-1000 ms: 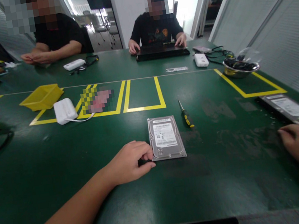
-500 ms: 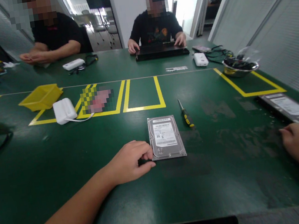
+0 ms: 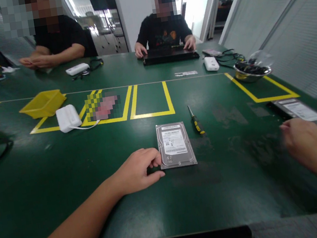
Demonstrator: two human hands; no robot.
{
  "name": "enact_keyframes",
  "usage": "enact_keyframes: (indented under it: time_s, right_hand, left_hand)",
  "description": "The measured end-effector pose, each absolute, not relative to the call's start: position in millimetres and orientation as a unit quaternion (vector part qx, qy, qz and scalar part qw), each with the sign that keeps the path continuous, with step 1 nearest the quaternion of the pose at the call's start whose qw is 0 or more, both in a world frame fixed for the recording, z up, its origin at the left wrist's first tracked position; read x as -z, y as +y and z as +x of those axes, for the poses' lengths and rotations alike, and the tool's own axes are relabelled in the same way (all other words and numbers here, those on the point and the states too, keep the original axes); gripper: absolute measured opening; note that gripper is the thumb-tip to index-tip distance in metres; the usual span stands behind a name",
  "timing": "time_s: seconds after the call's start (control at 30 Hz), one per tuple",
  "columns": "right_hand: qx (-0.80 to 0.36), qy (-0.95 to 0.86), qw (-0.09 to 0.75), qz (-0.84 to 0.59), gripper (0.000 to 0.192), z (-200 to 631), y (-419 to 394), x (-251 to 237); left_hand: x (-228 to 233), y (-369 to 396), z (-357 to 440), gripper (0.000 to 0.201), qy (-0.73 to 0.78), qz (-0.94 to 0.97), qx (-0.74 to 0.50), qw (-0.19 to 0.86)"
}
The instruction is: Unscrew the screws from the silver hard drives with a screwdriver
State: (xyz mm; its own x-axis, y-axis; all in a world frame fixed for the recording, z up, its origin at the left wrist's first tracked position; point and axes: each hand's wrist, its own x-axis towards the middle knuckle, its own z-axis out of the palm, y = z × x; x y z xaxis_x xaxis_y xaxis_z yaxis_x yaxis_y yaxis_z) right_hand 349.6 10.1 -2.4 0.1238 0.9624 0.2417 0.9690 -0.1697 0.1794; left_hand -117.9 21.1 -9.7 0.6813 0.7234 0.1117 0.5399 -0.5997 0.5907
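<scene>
Currently your left hand (image 3: 138, 171) rests on the table (image 3: 66, 176) with its fingers loosely curled, the fingertips touching the near left corner of the drive (image 3: 176, 144). It grips nothing; it only bears against the drive's edge. Your right hand (image 3: 304, 141) is raised just above the table at the right, well apart from the drive, fingers partly curled and holding nothing. It is blurred, so you cannot read its finger posture more closely.

Note the drive's position: it lies flat at the table's middle, label up, directly right of your left hand and well left of your right hand. The left hand is by far the nearer. The drive's long axis runs near to far, almost square to the table's near edge, with the white label toward the far end and the round boss toward you.

A screwdriver (image 3: 195, 119) lies just beyond the drive's far right corner, apart from it, yellow handle nearer you and tip pointing far. It lies between the drive and your right hand. A second drive (image 3: 303, 111) lies at the right, just beyond your right hand.

Farther off, yellow tape boxes (image 3: 152, 115), a yellow bin (image 3: 43, 104) and a metal bowl (image 3: 251, 73) mark the table's far half, where two other people sit.
</scene>
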Motion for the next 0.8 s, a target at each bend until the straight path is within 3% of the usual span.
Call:
enact_keyframes:
  time_s: [0.1,0.2,0.4,0.63,0.8]
  right_hand:
    - [0.11,-0.722,0.093,-0.677,0.02,299,9,-17]
    - [0.0,-0.774,0.136,-0.618,0.025,243,5,-37]
    - [-0.211,-0.832,0.186,-0.478,0.02,155,3,-49]
    - [-0.401,-0.811,0.2,-0.377,0.018,113,5,-40]
    - [-0.483,-0.766,0.224,-0.36,0.019,109,6,-32]
  left_hand:
    - [10,20,-118,0.027,0.372,0.866,-0.187,0.276]
    - [10,18,-118,0.029,0.366,0.866,-0.228,0.253]
    - [10,10,-109,0.019,0.306,0.877,-0.368,0.039]
    - [8,-2,-96,0.031,0.281,0.852,-0.44,-0.045]
    - [12,0,-92,0.025,0.268,0.863,-0.425,-0.048]
